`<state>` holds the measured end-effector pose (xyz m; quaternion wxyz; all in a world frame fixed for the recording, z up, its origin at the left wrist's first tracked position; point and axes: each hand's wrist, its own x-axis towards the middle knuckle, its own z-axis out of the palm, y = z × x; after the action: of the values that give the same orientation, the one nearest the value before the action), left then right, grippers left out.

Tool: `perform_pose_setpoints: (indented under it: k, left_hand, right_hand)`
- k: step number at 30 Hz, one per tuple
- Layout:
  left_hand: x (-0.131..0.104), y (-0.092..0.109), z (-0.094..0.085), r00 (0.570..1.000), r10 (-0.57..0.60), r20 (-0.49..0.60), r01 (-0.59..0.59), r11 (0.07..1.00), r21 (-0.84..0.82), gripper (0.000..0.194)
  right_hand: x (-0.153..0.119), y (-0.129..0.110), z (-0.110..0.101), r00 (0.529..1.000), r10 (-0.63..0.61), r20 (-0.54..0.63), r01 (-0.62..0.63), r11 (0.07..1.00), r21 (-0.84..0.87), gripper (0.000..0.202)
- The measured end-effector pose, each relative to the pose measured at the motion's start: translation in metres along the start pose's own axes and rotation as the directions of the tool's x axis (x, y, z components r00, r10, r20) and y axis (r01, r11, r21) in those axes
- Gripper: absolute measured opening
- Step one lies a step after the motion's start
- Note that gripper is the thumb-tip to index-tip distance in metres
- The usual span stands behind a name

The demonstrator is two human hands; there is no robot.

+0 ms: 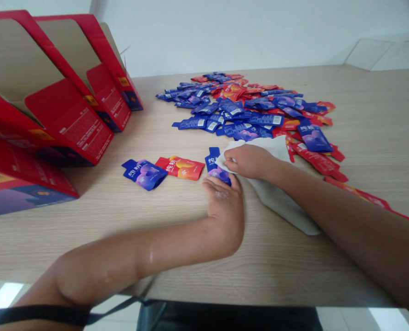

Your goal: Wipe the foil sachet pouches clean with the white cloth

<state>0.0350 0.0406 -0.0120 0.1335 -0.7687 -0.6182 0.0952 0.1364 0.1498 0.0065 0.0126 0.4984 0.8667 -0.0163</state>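
A blue pouch with a narrow spout-shaped top lies flat on the table in front of me. My left hand holds its lower edge, thumb and fingers pressed onto it. A white cloth is bunched in my right hand, whose fingers are closed. The cloth covers the pouch's right side, and its loose part drapes under my right forearm. To the left of these, a red-orange pouch and another blue pouch lie face up, their ends meeting.
A wide pile of blue and red pouches spreads across the back of the table. Some stray down the right side, partly behind my right arm. Large open red boxes stand at the left. A clear panel is at the back right.
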Motion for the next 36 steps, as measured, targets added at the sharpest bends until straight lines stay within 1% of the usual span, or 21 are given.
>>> perform_pose_setpoints:
  k: [6, 9, 11, 13, 15, 16, 18, 21, 24, 29, 36]
  left_hand:
    - [-0.001, 0.0, 0.0, 1.0, 0.02, 0.006, -0.021, 0.995, 0.102, 0.053]
    - [-0.001, 0.0, 0.001, 1.0, 0.021, 0.004, -0.021, 0.993, 0.114, 0.053]
    - [0.0, 0.0, 0.002, 1.0, 0.02, 0.007, -0.021, 0.995, 0.097, 0.053]
    - [0.0, 0.001, 0.001, 1.0, 0.018, 0.01, -0.019, 0.998, 0.064, 0.053]
    - [0.0, 0.001, 0.0, 1.0, 0.014, 0.01, -0.015, 0.999, 0.029, 0.052]
    - [0.0, 0.0, 0.0, 1.0, 0.012, 0.012, -0.013, 1.0, 0.018, 0.052]
    - [0.0, 0.0, -0.002, 1.0, 0.01, 0.014, -0.01, 1.0, 0.017, 0.05]
    - [0.0, -0.001, -0.004, 1.0, 0.009, 0.017, -0.01, 0.999, 0.038, 0.049]
    - [-0.001, -0.001, -0.003, 1.0, -0.003, 0.0, 0.003, 1.0, 0.029, 0.05]
    - [0.0, 0.0, -0.001, 0.999, -0.027, -0.031, 0.026, 0.998, -0.05, 0.05]
    - [0.0, 0.0, 0.001, 1.0, -0.01, -0.004, 0.01, 1.0, -0.029, 0.052]
  right_hand:
    - [0.001, 0.006, 0.0, 0.996, 0.093, 0.016, -0.092, 0.994, -0.061, 0.036]
    - [0.001, 0.008, 0.0, 0.992, 0.124, -0.006, -0.125, 0.99, -0.068, 0.037]
    - [0.0, 0.007, -0.003, 0.989, 0.14, -0.042, -0.142, 0.988, -0.055, 0.035]
    - [-0.002, 0.003, -0.009, 0.987, 0.125, -0.097, -0.127, 0.992, -0.016, 0.034]
    - [-0.005, -0.002, -0.014, 0.988, 0.057, -0.146, -0.052, 0.998, 0.034, 0.034]
    - [-0.006, -0.005, -0.015, 0.99, 0.004, -0.138, 0.004, 0.999, 0.054, 0.033]
    - [-0.007, -0.01, -0.013, 0.994, -0.074, -0.077, 0.08, 0.993, 0.081, 0.032]
    - [-0.005, -0.011, -0.006, 0.995, -0.095, 0.009, 0.093, 0.991, 0.092, 0.032]
    - [-0.003, -0.009, -0.001, 0.996, -0.083, 0.024, 0.081, 0.994, 0.077, 0.033]
    - [-0.003, -0.007, -0.002, 1.0, -0.023, 0.017, 0.022, 0.999, 0.044, 0.033]
    - [0.001, 0.007, 0.001, 0.996, 0.087, -0.014, -0.088, 0.995, -0.056, 0.034]
